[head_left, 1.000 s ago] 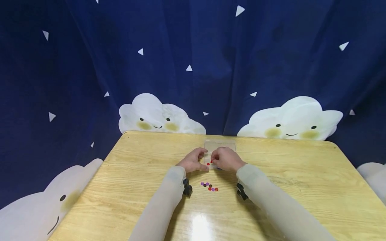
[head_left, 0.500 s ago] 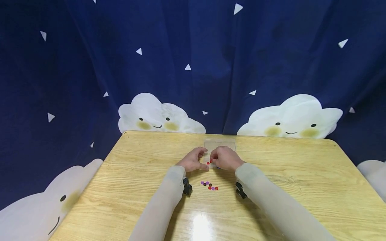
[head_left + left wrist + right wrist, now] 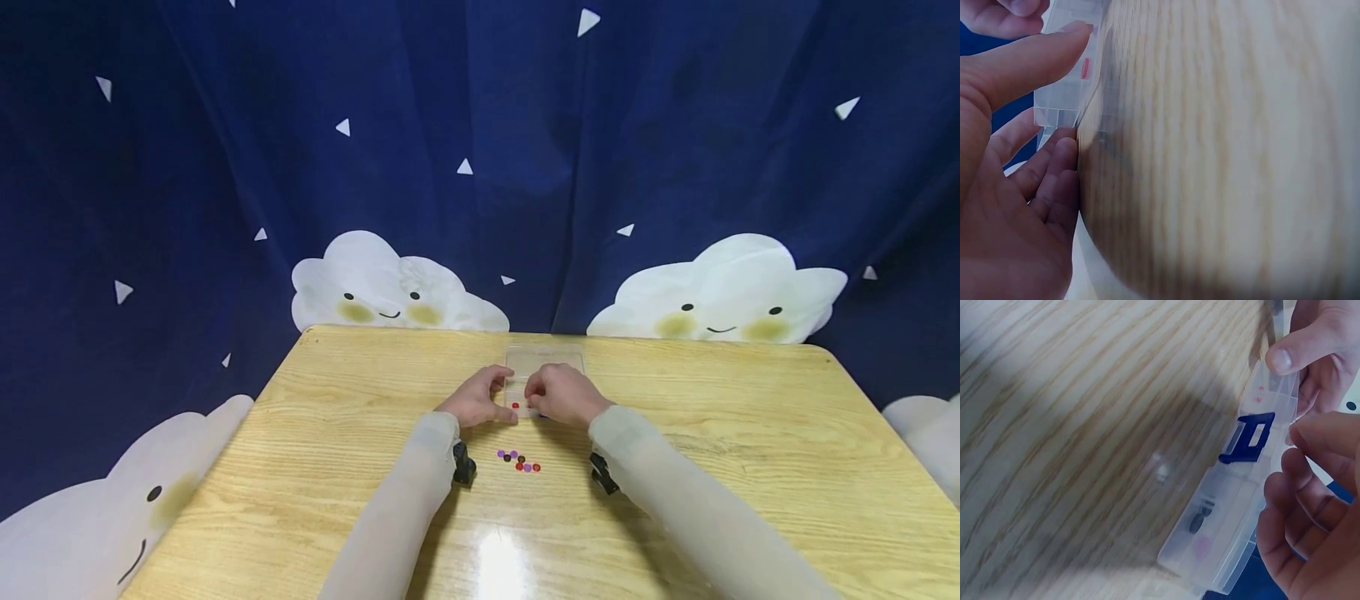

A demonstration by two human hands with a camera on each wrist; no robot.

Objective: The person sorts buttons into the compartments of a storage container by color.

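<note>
Clear box (image 3: pixel 1232 487), left fingers (image 3: pixel 1065 156) gripping it, right fingers (image 3: pixel 1280 490) bent, grasp unclear, discs (image 3: pixel 522 459) in front, curtain (image 3: pixel 510 208) behind

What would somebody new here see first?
Probably the smiling white clouds on the dark blue curtain behind the pale wooden table. Next, the left hand and right hand at a clear plastic box near the far edge. Small round red, purple and dark discs lie in front of the box.

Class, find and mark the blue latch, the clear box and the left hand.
Blue latch (image 3: pixel 1245 438): right wrist view, strip between its openings.
Clear box (image 3: pixel 1227 490): right wrist view, wall beside the latch.
Left hand (image 3: pixel 477 402): head view, back of the hand.
</note>
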